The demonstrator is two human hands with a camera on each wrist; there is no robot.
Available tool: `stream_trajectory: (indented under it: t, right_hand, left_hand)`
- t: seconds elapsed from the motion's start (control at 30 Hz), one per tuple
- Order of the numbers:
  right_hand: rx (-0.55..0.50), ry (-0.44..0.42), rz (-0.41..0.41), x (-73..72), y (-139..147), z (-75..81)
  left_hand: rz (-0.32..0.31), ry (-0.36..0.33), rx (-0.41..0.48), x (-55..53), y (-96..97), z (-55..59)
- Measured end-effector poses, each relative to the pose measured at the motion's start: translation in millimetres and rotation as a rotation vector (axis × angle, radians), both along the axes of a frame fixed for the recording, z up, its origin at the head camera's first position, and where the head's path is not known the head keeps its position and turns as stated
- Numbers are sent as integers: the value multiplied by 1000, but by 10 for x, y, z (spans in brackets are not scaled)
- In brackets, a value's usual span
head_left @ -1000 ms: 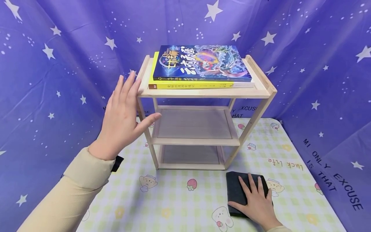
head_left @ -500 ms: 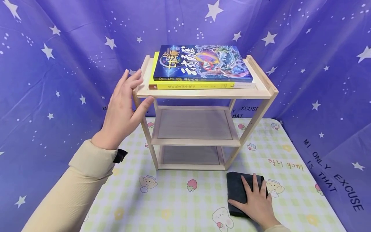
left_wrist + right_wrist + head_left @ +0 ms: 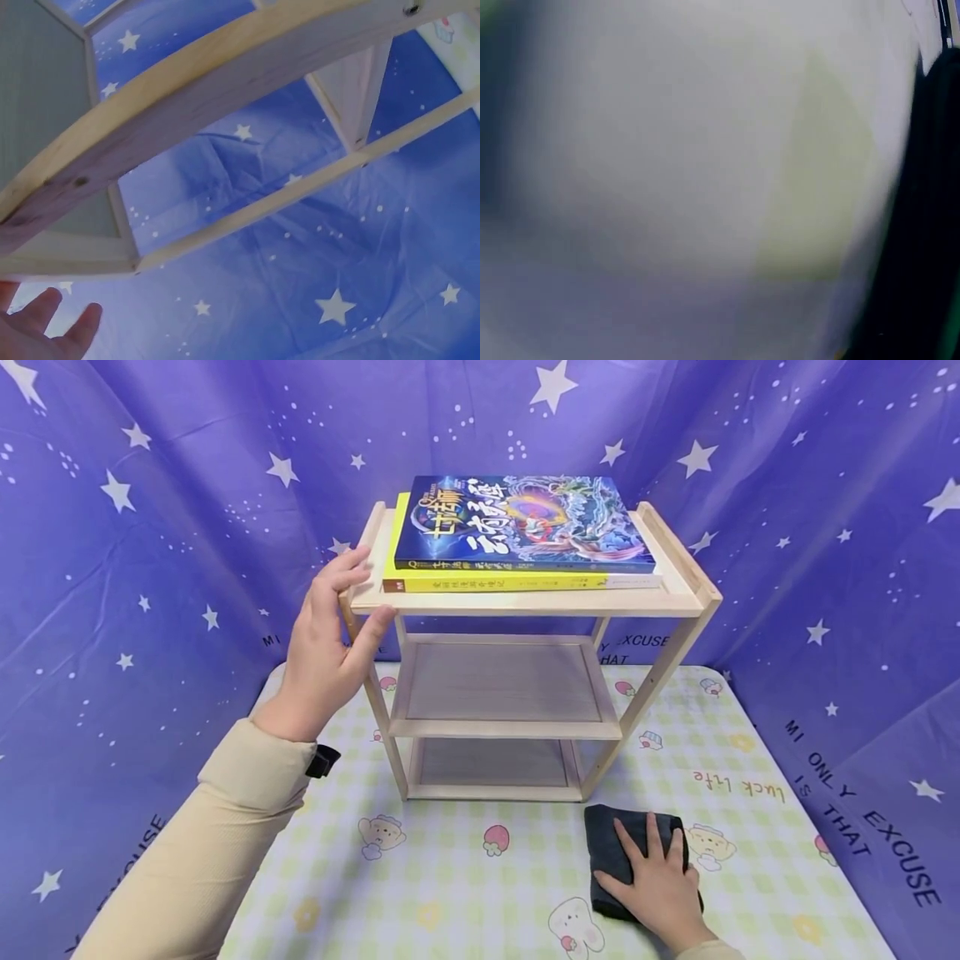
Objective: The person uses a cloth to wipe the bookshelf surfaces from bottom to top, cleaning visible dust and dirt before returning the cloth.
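A light wooden three-tier shelf (image 3: 506, 729) stands in the middle of the head view. My left hand (image 3: 318, 647) is at its top left corner, fingers loosely bent beside the side rail and thumb at the front edge. In the left wrist view, fingertips (image 3: 88, 322) show close below the wooden frame (image 3: 187, 82). On the shelf's top board lie a blue illustrated book (image 3: 525, 522) and, under it, a yellow book (image 3: 442, 582). At lower right, my right hand (image 3: 660, 889) rests with spread fingers on a dark folded cloth (image 3: 611, 843).
A checked tablecloth (image 3: 450, 868) with cartoon prints covers the table. Purple curtains (image 3: 187, 527) with white stars hang behind and at both sides. The shelf's middle tier (image 3: 506, 677) has a grey panel. The right wrist view is mostly blurred pale tablecloth (image 3: 667, 150).
My left hand has gone from straighter, raised fingers to bent ones at the shelf's corner, its thumb drawing up toward the front edge. The right hand stays on the cloth with a slight shift.
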State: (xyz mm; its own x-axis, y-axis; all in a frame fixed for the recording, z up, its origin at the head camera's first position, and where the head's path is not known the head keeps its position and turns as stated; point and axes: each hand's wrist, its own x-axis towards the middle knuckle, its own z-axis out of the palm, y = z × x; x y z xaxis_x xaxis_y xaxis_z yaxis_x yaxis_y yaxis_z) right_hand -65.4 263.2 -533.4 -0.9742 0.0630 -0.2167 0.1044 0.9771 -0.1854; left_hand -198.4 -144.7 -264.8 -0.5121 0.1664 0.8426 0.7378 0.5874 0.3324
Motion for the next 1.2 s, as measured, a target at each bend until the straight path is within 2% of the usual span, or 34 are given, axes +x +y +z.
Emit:
stream_trajectory:
  t: [0.2, 0.33, 0.43, 0.67, 0.8, 0.93, 1.1, 1.2]
  right_hand:
    - [-20, 20, -9, 27, -6, 10]
    - [-38, 21, -14, 36, -16, 13]
    - [-51, 57, -10, 57, -11, 7]
    - [-85, 178, -8, 106, -1, 5]
    - [-156, 234, -53, 100, -21, 49]
    - [-226, 347, -95, 72, -51, 86]
    - [-264, 506, -66, 35, -82, 92]
    - [-281, 548, -54, 18, -106, 103]
  left_hand:
    - [-64, 39, 126, -82, 79, -74]
    - [-71, 56, 187, -103, 118, -101]
    - [-76, 65, 205, -115, 138, -111]
    - [-81, 62, 216, -139, 156, -133]
    - [-84, 57, 219, -135, 163, -141]
    - [-92, 52, 229, -132, 167, -145]
    - [-103, 43, 248, -134, 176, -148]
    - [-118, 37, 264, -134, 178, -146]
